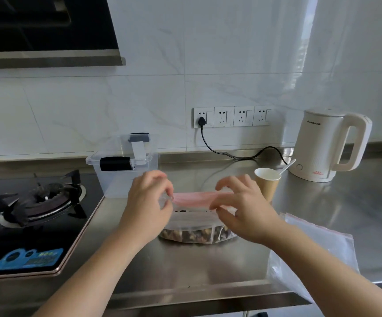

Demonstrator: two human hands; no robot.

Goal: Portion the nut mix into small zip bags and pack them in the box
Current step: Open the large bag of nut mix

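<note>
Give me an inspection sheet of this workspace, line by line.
Surface: steel counter, bare in front.
Job's things: big nut mix bag at centre, pink zip top pulled apart; clear lidded box behind; empty zip bags at right.
Clutter: paper cup holding a spoon.
Grippers: left hand and right hand each pinch the bag's top.
Cables: black cord from wall socket toward kettle.
Surroundings: gas hob, tiled wall.

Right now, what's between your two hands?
In the head view, the pink zip strip of the nut mix bag, pinched by left hand and right hand.
</note>
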